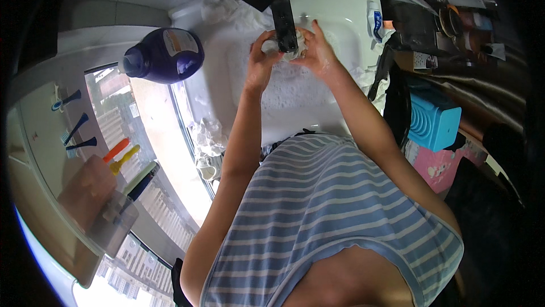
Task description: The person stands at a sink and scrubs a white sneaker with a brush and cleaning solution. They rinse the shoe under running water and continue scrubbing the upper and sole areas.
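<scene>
My left hand (259,60) and my right hand (318,53) are curled around a bunched white cloth (269,46), one at each side. The cloth lies directly below the end of a black faucet (284,21), which hides its middle. Suds cling to my right wrist. Beneath both hands, a white sink basin (355,9) holds cloudy, soapy water (294,89) with bubbles on top. More white fabric (230,11) is heaped at the basin's back left, beside the faucet.
A purple detergent bottle (170,55) lies left of the basin in this view. A toothpaste tube (375,21) rests on the right rim. Farther right are a black pan-like object (398,102) and a bright blue container (434,119). Toothbrushes (76,128) hang at the left, by a window.
</scene>
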`<state>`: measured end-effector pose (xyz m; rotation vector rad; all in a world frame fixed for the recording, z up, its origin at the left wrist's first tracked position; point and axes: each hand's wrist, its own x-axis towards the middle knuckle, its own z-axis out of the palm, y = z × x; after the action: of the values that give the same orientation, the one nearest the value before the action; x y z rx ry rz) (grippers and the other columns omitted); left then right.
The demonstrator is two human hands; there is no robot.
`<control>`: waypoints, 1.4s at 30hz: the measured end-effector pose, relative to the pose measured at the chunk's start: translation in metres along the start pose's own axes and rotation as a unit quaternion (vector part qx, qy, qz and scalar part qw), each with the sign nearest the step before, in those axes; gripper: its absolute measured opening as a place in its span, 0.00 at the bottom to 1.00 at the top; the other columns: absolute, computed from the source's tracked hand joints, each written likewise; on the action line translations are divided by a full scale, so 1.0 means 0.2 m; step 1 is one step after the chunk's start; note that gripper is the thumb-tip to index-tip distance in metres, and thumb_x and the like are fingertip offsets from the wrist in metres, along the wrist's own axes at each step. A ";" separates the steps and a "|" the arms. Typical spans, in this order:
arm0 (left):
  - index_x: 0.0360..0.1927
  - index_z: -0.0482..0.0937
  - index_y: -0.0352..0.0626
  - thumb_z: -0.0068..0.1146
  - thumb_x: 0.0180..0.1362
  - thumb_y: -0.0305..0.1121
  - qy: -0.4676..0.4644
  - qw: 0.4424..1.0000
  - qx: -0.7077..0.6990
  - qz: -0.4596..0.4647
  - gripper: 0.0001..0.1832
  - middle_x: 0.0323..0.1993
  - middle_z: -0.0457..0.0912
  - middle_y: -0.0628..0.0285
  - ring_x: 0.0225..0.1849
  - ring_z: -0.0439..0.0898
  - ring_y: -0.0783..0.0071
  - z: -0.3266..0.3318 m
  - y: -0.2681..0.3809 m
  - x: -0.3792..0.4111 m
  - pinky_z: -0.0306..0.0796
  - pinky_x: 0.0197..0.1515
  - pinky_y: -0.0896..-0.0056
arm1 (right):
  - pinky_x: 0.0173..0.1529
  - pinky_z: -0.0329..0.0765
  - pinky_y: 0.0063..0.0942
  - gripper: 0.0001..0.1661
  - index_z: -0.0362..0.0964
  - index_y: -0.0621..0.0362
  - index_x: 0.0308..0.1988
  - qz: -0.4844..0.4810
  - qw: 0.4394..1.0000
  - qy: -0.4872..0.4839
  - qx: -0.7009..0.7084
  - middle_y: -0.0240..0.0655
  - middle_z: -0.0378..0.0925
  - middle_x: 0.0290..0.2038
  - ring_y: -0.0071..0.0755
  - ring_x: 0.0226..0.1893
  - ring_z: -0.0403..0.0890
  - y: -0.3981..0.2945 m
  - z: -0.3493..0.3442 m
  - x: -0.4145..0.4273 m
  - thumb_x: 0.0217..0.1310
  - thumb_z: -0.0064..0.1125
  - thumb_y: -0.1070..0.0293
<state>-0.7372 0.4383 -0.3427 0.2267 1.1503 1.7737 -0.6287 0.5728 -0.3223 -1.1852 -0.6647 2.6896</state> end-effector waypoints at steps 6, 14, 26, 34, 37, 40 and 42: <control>0.48 0.74 0.42 0.57 0.57 0.21 0.103 0.987 0.080 0.098 0.15 0.41 0.75 0.66 0.40 0.76 0.77 0.02 -0.30 0.15 0.72 0.42 0.76 | 0.51 0.76 0.53 0.31 0.70 0.46 0.56 -0.021 0.998 0.029 0.058 0.34 0.78 0.49 0.42 0.46 0.81 0.21 -0.18 0.24 0.69 0.37 0.37; 0.51 0.79 0.46 0.69 0.47 0.38 0.028 0.839 0.442 0.315 0.25 0.56 0.72 0.48 0.59 0.69 0.45 0.01 -0.19 0.07 0.65 0.60 0.51 | 0.58 0.74 0.43 0.32 0.70 0.48 0.54 -0.002 0.995 -0.059 0.084 0.32 0.78 0.48 0.37 0.51 0.78 0.04 0.01 0.02 0.68 0.38 0.36; 0.40 0.80 0.43 0.67 0.45 0.49 0.081 0.748 0.586 0.299 0.24 0.42 0.75 0.51 0.44 0.71 0.46 0.12 -0.15 0.10 0.67 0.47 0.53 | 0.52 0.77 0.33 0.20 0.71 0.53 0.46 -0.063 0.964 -0.190 0.174 0.34 0.77 0.45 0.33 0.45 0.79 0.30 0.01 0.27 0.69 0.44 0.50; 0.37 0.80 0.37 0.60 0.53 0.40 0.155 0.846 0.494 0.124 0.16 0.39 0.81 0.45 0.42 0.78 0.43 0.17 -0.15 0.15 0.73 0.43 0.58 | 0.51 0.77 0.32 0.15 0.71 0.54 0.47 -0.043 0.999 0.005 0.018 0.35 0.76 0.46 0.32 0.46 0.78 0.29 -0.06 0.26 0.68 0.44 0.60; 0.40 0.79 0.38 0.58 0.52 0.35 0.155 0.898 0.400 0.099 0.14 0.39 0.82 0.53 0.44 0.79 0.50 0.13 -0.19 0.17 0.72 0.47 0.61 | 0.46 0.76 0.30 0.23 0.73 0.53 0.43 -0.057 0.998 0.010 0.008 0.32 0.78 0.40 0.30 0.40 0.78 0.30 -0.05 0.29 0.69 0.45 0.46; 0.52 0.76 0.38 0.56 0.57 0.25 0.082 0.963 0.230 0.112 0.18 0.46 0.79 0.66 0.48 0.77 0.69 0.04 -0.24 0.16 0.69 0.52 0.71 | 0.44 0.75 0.28 0.22 0.73 0.55 0.43 -0.133 0.954 0.177 -0.202 0.31 0.77 0.38 0.27 0.39 0.78 0.24 -0.03 0.22 0.70 0.44 0.48; 0.53 0.75 0.38 0.62 0.51 0.27 0.043 0.989 0.110 0.087 0.24 0.49 0.78 0.61 0.52 0.73 0.68 0.11 -0.11 0.05 0.66 0.55 0.68 | 0.44 0.75 0.28 0.23 0.73 0.57 0.44 -0.143 0.958 0.151 -0.198 0.31 0.77 0.37 0.26 0.38 0.78 0.15 0.00 0.09 0.71 0.43 0.49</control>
<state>-0.7166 0.4615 -0.3516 0.3962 1.4264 1.8209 -0.6401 0.5518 -0.3468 -1.4168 -1.2501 2.1373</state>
